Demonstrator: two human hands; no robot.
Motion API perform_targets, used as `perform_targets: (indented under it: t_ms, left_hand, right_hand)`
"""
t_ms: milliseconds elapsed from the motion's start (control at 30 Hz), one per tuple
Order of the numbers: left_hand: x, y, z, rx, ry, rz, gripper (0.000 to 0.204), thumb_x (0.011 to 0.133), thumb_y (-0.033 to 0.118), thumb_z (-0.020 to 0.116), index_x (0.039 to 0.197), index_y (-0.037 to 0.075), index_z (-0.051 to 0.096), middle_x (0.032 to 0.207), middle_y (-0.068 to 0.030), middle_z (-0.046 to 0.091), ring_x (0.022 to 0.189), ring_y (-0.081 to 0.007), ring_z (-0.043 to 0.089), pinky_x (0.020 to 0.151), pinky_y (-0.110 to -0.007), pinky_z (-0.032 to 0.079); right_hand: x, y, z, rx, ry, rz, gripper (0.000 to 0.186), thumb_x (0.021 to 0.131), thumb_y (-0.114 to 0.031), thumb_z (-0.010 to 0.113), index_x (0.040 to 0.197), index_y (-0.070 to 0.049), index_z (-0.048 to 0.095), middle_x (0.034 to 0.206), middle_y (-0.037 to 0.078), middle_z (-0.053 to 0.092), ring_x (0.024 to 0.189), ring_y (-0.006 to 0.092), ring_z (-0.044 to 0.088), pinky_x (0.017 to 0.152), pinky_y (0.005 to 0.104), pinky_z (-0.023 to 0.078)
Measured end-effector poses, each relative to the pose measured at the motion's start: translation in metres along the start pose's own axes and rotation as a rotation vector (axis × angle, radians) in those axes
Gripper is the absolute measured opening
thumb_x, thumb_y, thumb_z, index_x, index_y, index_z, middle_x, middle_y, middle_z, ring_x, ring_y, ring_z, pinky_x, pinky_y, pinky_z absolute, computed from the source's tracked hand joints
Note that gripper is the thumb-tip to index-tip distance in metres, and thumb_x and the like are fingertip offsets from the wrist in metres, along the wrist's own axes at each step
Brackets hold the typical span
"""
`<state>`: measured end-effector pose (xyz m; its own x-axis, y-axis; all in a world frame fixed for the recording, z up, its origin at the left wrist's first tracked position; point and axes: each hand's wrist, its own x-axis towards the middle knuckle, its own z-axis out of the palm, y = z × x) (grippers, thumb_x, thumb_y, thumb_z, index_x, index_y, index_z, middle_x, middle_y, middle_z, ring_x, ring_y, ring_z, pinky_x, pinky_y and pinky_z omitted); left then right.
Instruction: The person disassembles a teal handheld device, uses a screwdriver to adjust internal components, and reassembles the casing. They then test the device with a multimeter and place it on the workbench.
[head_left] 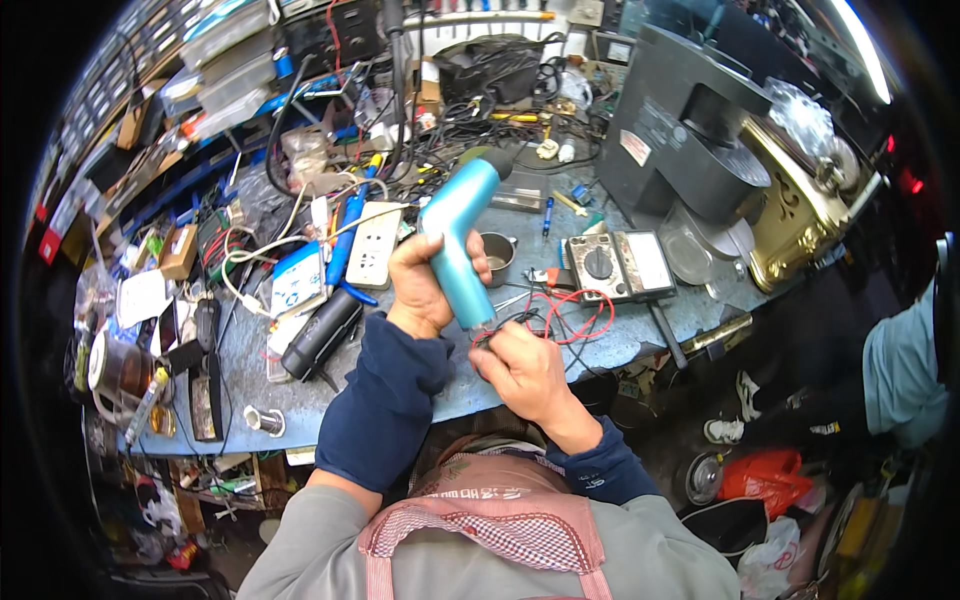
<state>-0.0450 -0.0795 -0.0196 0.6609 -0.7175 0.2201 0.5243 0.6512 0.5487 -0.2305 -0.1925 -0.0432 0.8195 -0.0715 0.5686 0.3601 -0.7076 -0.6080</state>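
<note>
My left hand point(420, 285) is wrapped round the handle of a teal massage gun point(462, 200), held tilted with its dark head point(497, 162) pointing up and away. Close to the handle's lower end, my right hand point(525, 370) is closed in a pinch. What sits between its fingertips is too small to make out; a thin red and a dark wire show beside them. Red test leads point(610, 318) lie looped to the right of that hand, near an analog multimeter point(600, 263). A small metal cup point(497, 262) stands behind the massage gun.
A black cylindrical device point(322, 335), a blue soldering iron point(347, 235) and a white power strip point(375, 245) lie left of my hands. A large dark grey machine point(650, 130) stands at the back right. Tangled cables point(490, 125) fill the back. Another person's leg point(800, 410) shows at right.
</note>
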Motion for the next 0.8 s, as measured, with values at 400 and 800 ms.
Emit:
perform_targets:
  t_ms: [400, 800]
  left_hand:
    - [0.007, 0.070, -0.050, -0.514, -0.207, 0.073, 0.069, 0.081, 0.036, 0.086, 0.124, -0.005, 0.050, 0.092, -0.0057, 0.052, 0.079, -0.0170, 0.053, 0.074, -0.034, 0.050]
    - [0.013, 0.036, -0.019, 0.725, 0.402, -0.004, 0.054, 0.084, 0.014, 0.082, 0.131, 0.002, 0.057, 0.097, -0.0140, 0.071, 0.079, -0.0272, 0.074, 0.071, -0.045, 0.065]
  right_hand:
    - [-0.076, 0.072, -0.112, 0.585, 1.038, 0.422, 0.011, 0.111, -0.013, 0.064, 0.112, -0.004, 0.071, 0.085, 0.002, 0.064, 0.067, 0.0090, 0.057, 0.059, 0.0228, 0.045]
    - [-0.095, 0.063, -0.094, 0.618, 0.503, 0.632, 0.012, 0.102, -0.002, 0.072, 0.113, -0.002, 0.069, 0.090, 0.004, 0.073, 0.070, 0.0075, 0.065, 0.063, 0.0220, 0.049]
